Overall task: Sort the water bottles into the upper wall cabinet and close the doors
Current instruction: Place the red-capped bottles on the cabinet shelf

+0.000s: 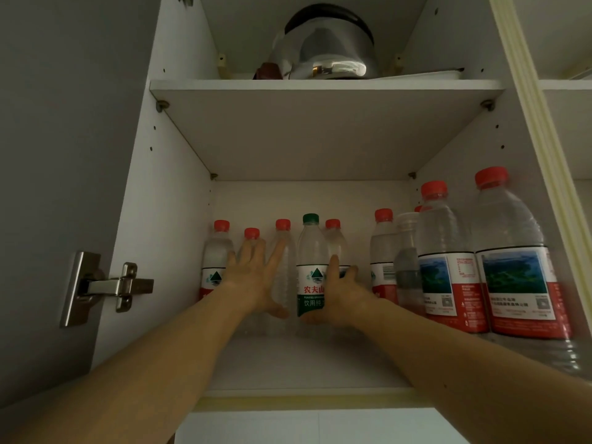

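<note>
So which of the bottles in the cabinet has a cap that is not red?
The green-capped bottle in the middle, gripped by the right hand. Its label is green too; nearly all the others have red caps.

A shiny steel kettle (326,49) with a black lid is sitting on the upper shelf (320,85), its rounded body catching reflections. A small dark brown object (268,72), too dim to identify, is lying just beside the kettle's left side. A flat white tray (426,74) is resting to the kettle's right, reaching toward the side wall. A metal hinge (105,286) is jutting from the grey panel (64,155) at left. White tiles (288,427) are showing along the bottom edge.
</note>
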